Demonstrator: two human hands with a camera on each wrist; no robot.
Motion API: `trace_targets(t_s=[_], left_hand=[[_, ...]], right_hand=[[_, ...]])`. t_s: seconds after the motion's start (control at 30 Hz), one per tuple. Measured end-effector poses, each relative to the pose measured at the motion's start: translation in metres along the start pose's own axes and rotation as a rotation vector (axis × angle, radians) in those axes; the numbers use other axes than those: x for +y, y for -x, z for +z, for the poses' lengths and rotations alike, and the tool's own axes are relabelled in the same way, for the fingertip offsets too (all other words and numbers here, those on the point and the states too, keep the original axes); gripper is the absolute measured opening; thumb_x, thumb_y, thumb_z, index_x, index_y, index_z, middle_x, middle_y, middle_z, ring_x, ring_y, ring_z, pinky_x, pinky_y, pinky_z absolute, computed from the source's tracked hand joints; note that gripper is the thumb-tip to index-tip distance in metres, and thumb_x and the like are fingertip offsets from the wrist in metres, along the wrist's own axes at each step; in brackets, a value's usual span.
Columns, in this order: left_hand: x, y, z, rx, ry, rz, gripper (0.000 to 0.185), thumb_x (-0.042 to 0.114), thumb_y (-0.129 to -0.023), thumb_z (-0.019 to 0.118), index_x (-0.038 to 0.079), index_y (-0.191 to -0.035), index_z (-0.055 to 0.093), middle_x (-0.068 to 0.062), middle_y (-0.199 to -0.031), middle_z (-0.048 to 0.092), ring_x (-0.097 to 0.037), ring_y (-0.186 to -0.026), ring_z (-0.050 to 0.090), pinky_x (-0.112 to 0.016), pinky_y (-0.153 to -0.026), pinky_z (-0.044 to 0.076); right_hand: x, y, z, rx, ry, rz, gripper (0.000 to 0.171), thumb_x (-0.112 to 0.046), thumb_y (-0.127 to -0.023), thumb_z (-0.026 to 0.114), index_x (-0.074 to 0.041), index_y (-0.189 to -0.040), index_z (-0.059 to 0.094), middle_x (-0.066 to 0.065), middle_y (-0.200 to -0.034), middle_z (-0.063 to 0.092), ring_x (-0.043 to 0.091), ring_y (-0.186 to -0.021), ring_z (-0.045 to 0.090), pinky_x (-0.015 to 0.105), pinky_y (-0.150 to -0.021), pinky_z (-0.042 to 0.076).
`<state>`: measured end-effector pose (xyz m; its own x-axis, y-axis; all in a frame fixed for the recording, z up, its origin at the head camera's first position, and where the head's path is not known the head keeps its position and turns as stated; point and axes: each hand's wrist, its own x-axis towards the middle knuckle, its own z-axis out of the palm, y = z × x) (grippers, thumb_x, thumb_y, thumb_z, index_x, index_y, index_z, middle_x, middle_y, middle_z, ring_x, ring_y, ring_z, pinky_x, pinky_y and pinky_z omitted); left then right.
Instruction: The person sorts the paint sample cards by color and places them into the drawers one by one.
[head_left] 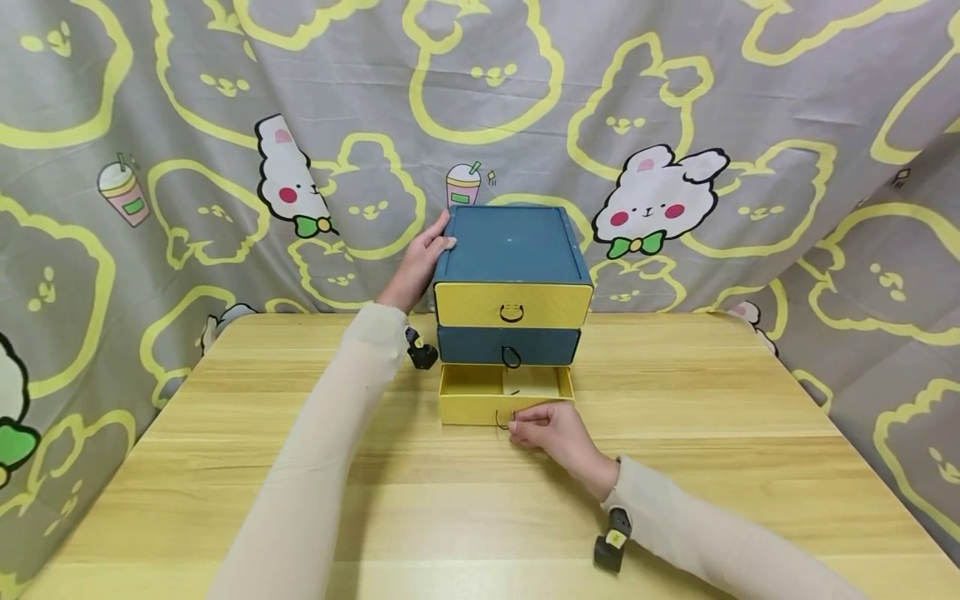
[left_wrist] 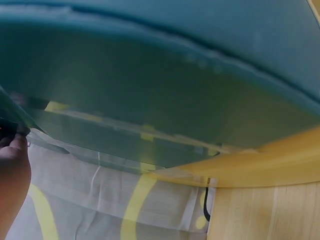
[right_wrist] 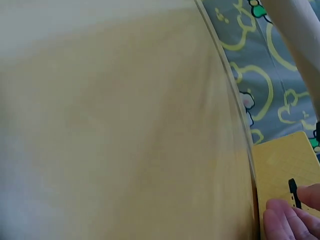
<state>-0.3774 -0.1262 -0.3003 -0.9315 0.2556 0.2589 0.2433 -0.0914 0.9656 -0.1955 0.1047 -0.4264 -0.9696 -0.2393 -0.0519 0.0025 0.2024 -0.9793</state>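
Note:
A three-tier drawer box [head_left: 512, 237] with a dark blue top stands at the middle of the table. Its top drawer [head_left: 468, 305] is yellow, the middle drawer [head_left: 471, 346] blue, and both are closed. The yellow bottom drawer [head_left: 468, 412] stands pulled out, with a pale flat piece inside at its right. My left hand [head_left: 414, 271] holds the box by its upper left edge, thumb on top. With thumb and fingers, my right hand [head_left: 557, 437] pinches the bottom drawer's black loop handle [right_wrist: 292, 186]. The left wrist view shows the box's side close up.
The wooden table [head_left: 712, 400] extends to both sides of the box. Behind and around it hangs a grey curtain [head_left: 525, 158] with yellow outlines and rabbit figures. A small black device [head_left: 422, 350] is at the left wrist, and another [head_left: 612, 540] at the right.

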Motion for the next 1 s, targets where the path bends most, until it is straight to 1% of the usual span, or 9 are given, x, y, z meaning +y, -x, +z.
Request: trace_targets(t_s=[0.1, 0.27, 0.33, 0.47, 0.6, 0.83, 0.93, 1.0], left_hand=[[0.005, 0.003, 0.001, -0.010, 0.003, -0.011, 0.065, 0.012, -0.095, 0.045, 0.013, -0.152, 0.013, 0.005, -0.159, 0.005, -0.007, -0.143, 0.004, -0.026, -0.113, 0.018], [0.002, 0.005, 0.001, 0.007, 0.010, -0.002, 0.065, 0.014, -0.094, 0.047, 0.014, -0.152, 0.016, 0.007, -0.158, 0.009, -0.006, -0.143, 0.007, -0.026, -0.113, 0.019], [-0.003, 0.002, 0.000, 0.016, 0.009, 0.009, 0.065, 0.015, -0.094, 0.048, 0.015, -0.152, 0.017, 0.008, -0.158, 0.011, -0.006, -0.143, 0.009, -0.027, -0.113, 0.019], [-0.003, 0.002, 0.000, 0.005, 0.015, 0.011, 0.065, 0.016, -0.095, 0.047, 0.014, -0.152, 0.017, 0.008, -0.158, 0.010, -0.007, -0.143, 0.008, -0.028, -0.113, 0.020], [-0.005, 0.001, 0.001, -0.001, 0.028, 0.007, 0.065, 0.015, -0.095, 0.047, 0.014, -0.152, 0.016, 0.008, -0.158, 0.010, -0.006, -0.143, 0.007, -0.027, -0.113, 0.020], [-0.006, -0.001, 0.002, 0.016, 0.000, 0.012, 0.064, 0.015, -0.094, 0.048, 0.015, -0.151, 0.018, 0.007, -0.158, 0.011, -0.006, -0.143, 0.008, -0.027, -0.113, 0.018], [-0.006, -0.002, 0.002, 0.019, -0.009, 0.016, 0.064, 0.016, -0.094, 0.049, 0.015, -0.151, 0.019, 0.007, -0.158, 0.012, -0.007, -0.143, 0.008, -0.027, -0.113, 0.018], [-0.006, -0.001, 0.002, 0.015, -0.008, 0.022, 0.065, 0.016, -0.094, 0.049, 0.015, -0.151, 0.019, 0.006, -0.158, 0.012, -0.007, -0.143, 0.008, -0.027, -0.113, 0.018]], right_hand=[[0.000, -0.010, 0.000, 0.022, 0.002, -0.003, 0.021, -0.002, -0.083, 0.068, 0.012, -0.098, 0.069, 0.022, -0.090, 0.070, 0.024, -0.076, 0.070, 0.033, -0.068, 0.056], [0.000, -0.024, -0.001, 0.042, -0.006, 0.003, 0.020, 0.000, -0.084, 0.067, 0.013, -0.098, 0.069, 0.024, -0.091, 0.069, 0.024, -0.077, 0.070, 0.032, -0.070, 0.056], [0.000, -0.029, -0.002, 0.055, -0.008, 0.006, 0.020, 0.000, -0.084, 0.067, 0.013, -0.098, 0.068, 0.025, -0.092, 0.069, 0.025, -0.078, 0.070, 0.032, -0.070, 0.056], [0.001, -0.037, -0.002, 0.070, -0.007, 0.014, 0.019, 0.001, -0.084, 0.067, 0.013, -0.098, 0.068, 0.024, -0.092, 0.069, 0.026, -0.079, 0.070, 0.033, -0.071, 0.056], [0.002, -0.043, -0.003, 0.072, -0.014, 0.005, 0.019, 0.002, -0.084, 0.066, 0.014, -0.098, 0.067, 0.026, -0.094, 0.068, 0.027, -0.080, 0.070, 0.034, -0.072, 0.056], [0.001, -0.048, -0.005, 0.082, -0.018, 0.010, 0.020, 0.002, -0.084, 0.065, 0.015, -0.099, 0.067, 0.027, -0.096, 0.068, 0.026, -0.080, 0.070, 0.034, -0.074, 0.056], [0.002, -0.049, -0.008, 0.062, -0.025, 0.013, 0.023, 0.000, -0.084, 0.065, 0.016, -0.101, 0.066, 0.026, -0.097, 0.068, 0.027, -0.083, 0.070, 0.035, -0.075, 0.055], [0.002, -0.048, -0.011, 0.040, 0.003, 0.014, 0.025, -0.004, -0.085, 0.067, 0.013, -0.102, 0.067, 0.024, -0.097, 0.069, 0.027, -0.084, 0.069, 0.034, -0.076, 0.055]])
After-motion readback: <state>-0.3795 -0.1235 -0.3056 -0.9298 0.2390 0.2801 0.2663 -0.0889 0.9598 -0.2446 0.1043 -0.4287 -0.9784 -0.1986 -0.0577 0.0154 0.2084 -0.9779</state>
